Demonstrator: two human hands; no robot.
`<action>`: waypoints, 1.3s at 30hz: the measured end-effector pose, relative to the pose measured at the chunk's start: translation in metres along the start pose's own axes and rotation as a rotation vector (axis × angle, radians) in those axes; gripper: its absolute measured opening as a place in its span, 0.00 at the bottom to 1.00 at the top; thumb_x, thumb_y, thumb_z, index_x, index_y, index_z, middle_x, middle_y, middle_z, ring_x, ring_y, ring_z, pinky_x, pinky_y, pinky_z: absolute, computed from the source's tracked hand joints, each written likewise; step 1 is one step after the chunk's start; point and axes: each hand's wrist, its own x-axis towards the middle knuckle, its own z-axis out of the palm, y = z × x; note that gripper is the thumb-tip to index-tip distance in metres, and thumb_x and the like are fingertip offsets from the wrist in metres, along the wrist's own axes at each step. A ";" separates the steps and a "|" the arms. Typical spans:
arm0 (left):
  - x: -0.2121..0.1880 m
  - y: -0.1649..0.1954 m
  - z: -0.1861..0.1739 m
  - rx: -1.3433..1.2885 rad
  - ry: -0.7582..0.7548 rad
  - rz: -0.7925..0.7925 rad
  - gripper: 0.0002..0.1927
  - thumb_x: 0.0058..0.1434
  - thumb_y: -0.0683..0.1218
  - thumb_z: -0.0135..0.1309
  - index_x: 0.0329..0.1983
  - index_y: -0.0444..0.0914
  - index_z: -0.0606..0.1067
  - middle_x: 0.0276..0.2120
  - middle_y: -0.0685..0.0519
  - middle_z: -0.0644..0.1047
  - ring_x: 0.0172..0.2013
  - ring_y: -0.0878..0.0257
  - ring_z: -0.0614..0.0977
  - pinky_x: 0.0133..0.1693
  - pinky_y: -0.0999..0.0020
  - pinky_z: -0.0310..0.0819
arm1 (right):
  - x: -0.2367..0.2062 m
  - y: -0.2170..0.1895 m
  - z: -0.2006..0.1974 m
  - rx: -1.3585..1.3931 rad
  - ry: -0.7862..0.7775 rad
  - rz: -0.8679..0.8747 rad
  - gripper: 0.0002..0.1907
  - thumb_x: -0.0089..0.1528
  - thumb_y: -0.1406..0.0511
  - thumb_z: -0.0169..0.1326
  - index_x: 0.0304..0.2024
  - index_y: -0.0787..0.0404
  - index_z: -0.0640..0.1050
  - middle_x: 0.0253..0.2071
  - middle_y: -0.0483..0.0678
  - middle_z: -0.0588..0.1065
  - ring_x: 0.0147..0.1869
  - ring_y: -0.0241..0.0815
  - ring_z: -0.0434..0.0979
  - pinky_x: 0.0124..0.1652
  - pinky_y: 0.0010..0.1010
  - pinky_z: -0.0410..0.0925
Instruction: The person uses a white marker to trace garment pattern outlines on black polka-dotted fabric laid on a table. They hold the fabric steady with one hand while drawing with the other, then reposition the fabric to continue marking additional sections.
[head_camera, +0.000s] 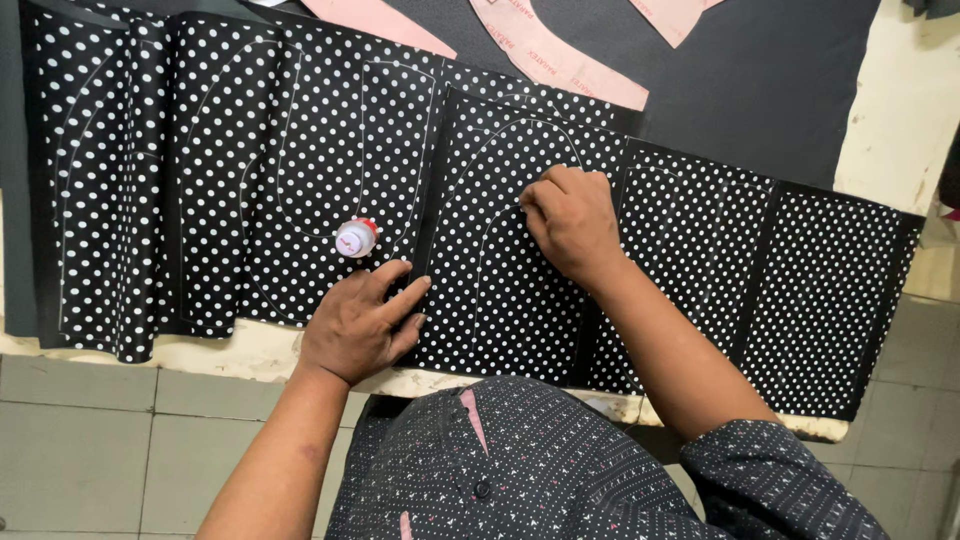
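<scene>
Table: your worn cream table (905, 110) carries a dark sheet (760, 70) with pink paper patterns (560, 55) at its far edge.
Floor: grey tiles (90, 440) lie below.
Fabric: black cloth (300, 130) with white dots, spread flat across the table and marked with curved chalk lines.
Bottle: small white bottle (356, 238) stands on the cloth, just beside your left hand.
Left hand (360, 325): fingers together, flat on the cloth.
Right hand (570, 222): fingers curled together, pressed on a chalk line; what they pinch is hidden.
</scene>
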 end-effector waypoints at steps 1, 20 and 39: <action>0.000 0.000 0.000 0.002 0.006 -0.003 0.23 0.57 0.53 0.61 0.57 0.49 0.76 0.55 0.54 0.71 0.39 0.58 0.78 0.44 0.61 0.75 | 0.002 -0.002 0.001 0.005 -0.007 -0.004 0.06 0.61 0.69 0.63 0.33 0.56 0.77 0.34 0.43 0.71 0.39 0.43 0.72 0.42 0.37 0.60; 0.002 -0.001 0.000 -0.040 0.052 0.030 0.23 0.57 0.52 0.62 0.57 0.47 0.76 0.54 0.54 0.71 0.39 0.58 0.78 0.43 0.60 0.75 | 0.004 0.001 -0.001 -0.020 -0.031 0.023 0.04 0.59 0.69 0.61 0.32 0.55 0.77 0.33 0.44 0.71 0.40 0.45 0.75 0.42 0.39 0.63; 0.000 0.001 -0.001 -0.014 0.052 0.019 0.24 0.56 0.53 0.62 0.57 0.48 0.77 0.54 0.55 0.71 0.39 0.59 0.78 0.44 0.62 0.75 | -0.007 0.019 -0.035 0.392 -0.264 0.633 0.10 0.64 0.65 0.59 0.47 0.60 0.79 0.39 0.47 0.80 0.41 0.41 0.80 0.43 0.29 0.72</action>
